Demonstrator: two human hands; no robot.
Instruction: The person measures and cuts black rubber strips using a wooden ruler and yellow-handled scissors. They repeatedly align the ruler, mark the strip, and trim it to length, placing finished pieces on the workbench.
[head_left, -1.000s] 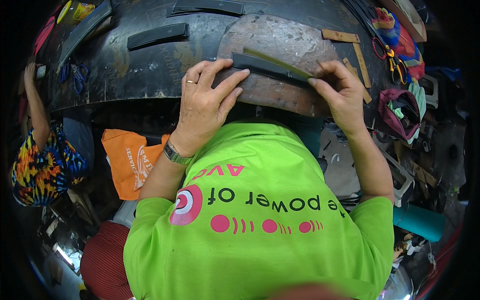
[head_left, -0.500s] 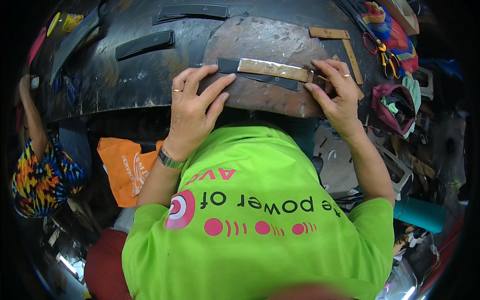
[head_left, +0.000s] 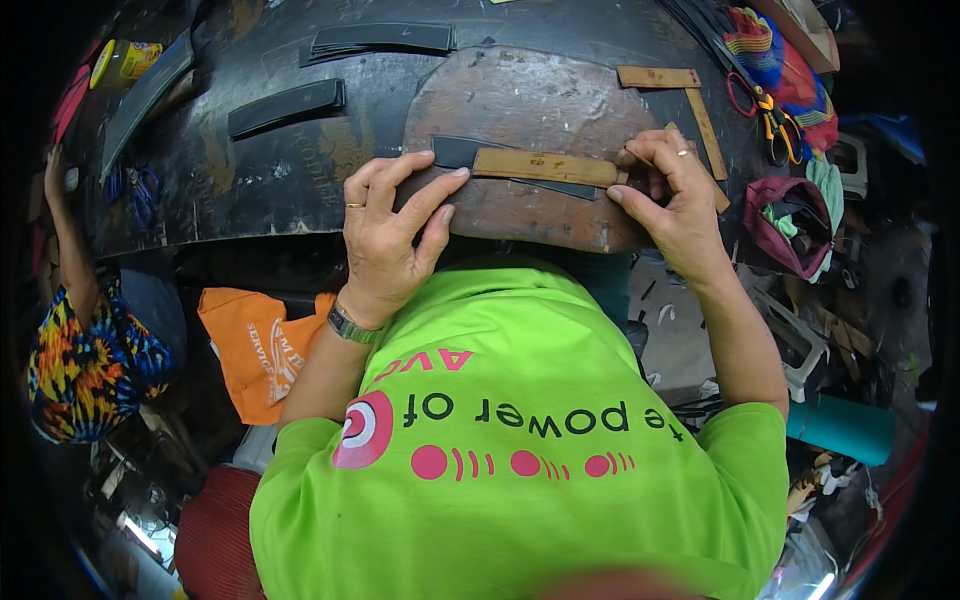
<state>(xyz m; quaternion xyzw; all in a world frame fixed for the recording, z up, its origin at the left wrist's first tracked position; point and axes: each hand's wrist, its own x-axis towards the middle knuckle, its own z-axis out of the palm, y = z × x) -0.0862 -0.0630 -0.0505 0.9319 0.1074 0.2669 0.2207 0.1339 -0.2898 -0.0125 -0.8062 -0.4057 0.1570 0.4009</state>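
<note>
A flat brown strip [head_left: 545, 165], narrowed to a small tab at its right end, lies across a black strip [head_left: 455, 152] at a slight angle. Both are over a worn brown slab [head_left: 540, 90] on the bench. My right hand [head_left: 672, 190] is closed, thumb and fingers pinching the tabbed end. My left hand [head_left: 400, 215] has its fingers spread; its fingertips reach the left end of the black strip, the index tip close to the brown strip's end. The thumb stands apart. The brown strip covers the middle of the black one.
Stacks of black strips [head_left: 285, 108] lie on the dark bench [head_left: 200, 210]. To the right are brown strips [head_left: 658, 77], orange-handled scissors [head_left: 775, 125] and a maroon pouch [head_left: 785, 230]. Blue-handled scissors [head_left: 143, 195] and a yellow-lidded jar [head_left: 125, 62] sit at left, near another person's arm [head_left: 68, 225].
The brown strip's left end has come down toward me, and its shiny whitish upper edge no longer shows. Both hands have stayed in nearly the same places.
</note>
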